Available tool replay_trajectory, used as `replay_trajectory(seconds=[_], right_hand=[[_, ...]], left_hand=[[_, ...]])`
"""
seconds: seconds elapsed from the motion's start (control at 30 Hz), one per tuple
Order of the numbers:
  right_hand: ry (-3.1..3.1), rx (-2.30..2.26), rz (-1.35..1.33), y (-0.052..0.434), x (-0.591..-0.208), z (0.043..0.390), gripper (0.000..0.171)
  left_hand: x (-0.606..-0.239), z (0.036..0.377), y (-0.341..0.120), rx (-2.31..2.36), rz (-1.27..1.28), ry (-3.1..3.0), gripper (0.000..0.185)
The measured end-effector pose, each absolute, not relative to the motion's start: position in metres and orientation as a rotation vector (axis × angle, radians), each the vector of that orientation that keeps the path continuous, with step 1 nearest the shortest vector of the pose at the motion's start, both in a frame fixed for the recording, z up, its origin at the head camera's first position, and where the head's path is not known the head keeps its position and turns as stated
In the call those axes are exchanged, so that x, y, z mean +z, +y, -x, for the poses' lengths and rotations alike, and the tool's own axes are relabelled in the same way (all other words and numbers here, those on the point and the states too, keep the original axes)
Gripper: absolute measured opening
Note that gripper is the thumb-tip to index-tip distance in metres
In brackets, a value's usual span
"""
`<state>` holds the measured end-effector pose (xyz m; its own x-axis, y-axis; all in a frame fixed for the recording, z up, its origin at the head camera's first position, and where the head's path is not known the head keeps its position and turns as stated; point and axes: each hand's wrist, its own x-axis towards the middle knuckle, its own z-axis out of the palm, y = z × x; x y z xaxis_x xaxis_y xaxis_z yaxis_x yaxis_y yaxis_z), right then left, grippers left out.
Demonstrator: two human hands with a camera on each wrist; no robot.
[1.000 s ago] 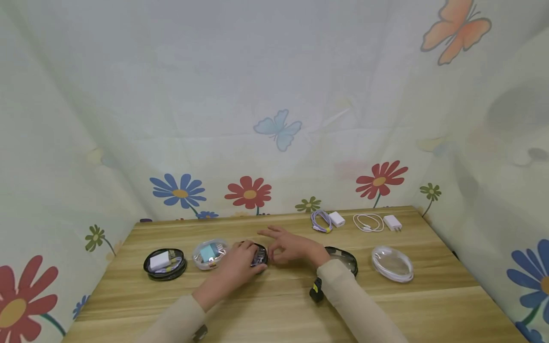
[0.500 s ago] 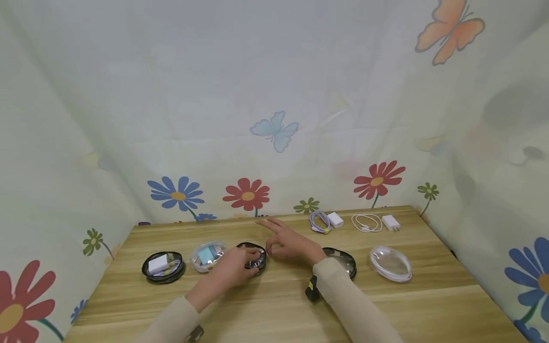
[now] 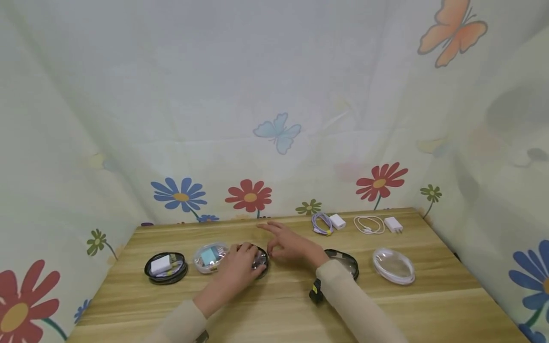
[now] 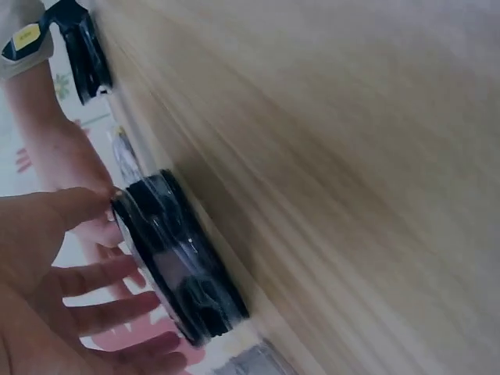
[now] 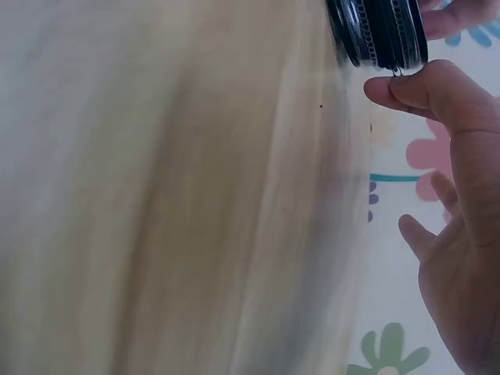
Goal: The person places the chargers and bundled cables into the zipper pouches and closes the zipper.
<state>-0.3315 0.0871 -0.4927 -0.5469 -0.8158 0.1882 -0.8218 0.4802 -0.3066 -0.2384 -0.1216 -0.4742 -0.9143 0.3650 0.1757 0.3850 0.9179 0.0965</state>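
A small clear zippered case with black trim (image 3: 260, 259) lies on the wooden table, partly hidden by the left hand. My left hand (image 3: 240, 267) grips it from above, its thumb on the near side and its fingers across the top. In the left wrist view the case (image 4: 191, 258) shows its black edge bands. From the right, my right hand (image 3: 291, 247) pinches at the case's edge, with its other fingers extended. The right wrist view shows a tiny zipper pull (image 5: 397, 73) at the thumb and fingertip.
To the left lie a clear case holding a blue adapter (image 3: 209, 256) and a black-trimmed case (image 3: 182, 277) holding a white charger. Right stand a black-trimmed case (image 3: 346, 259) and a white-trimmed case (image 3: 407, 276). Behind are a purple cable (image 3: 319, 228), white cable (image 3: 370, 232) and white adapters (image 3: 393, 224).
My left fingers bunched over the case half a second ago, uncovering more of it; now they spread across it again. The right hand stays at the case's edge.
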Motion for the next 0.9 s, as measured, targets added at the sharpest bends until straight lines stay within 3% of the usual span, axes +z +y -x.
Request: replay_trajectory(seconds=[0.33,0.53,0.73,0.9], right_hand=[[-2.655,0.578,-1.543,0.092,-0.486,0.313,0.015],[-2.563,0.514,-1.595,0.089,-0.492,0.312,0.012],[-2.568,0.524,-1.475,0.087,-0.492,0.319,0.016],[-2.580,0.521,-1.329,0.082,-0.494,0.333,0.013]], left_hand=[[-0.478,0.235,-0.114,-0.192,0.584,-2.911,0.058],[-0.481,0.236,-0.111,-0.137,0.634,-2.870,0.048],[-0.480,0.237,-0.116,-0.242,0.706,-2.849,0.038],[-0.476,0.240,-0.127,-0.360,0.798,-2.924,0.046]])
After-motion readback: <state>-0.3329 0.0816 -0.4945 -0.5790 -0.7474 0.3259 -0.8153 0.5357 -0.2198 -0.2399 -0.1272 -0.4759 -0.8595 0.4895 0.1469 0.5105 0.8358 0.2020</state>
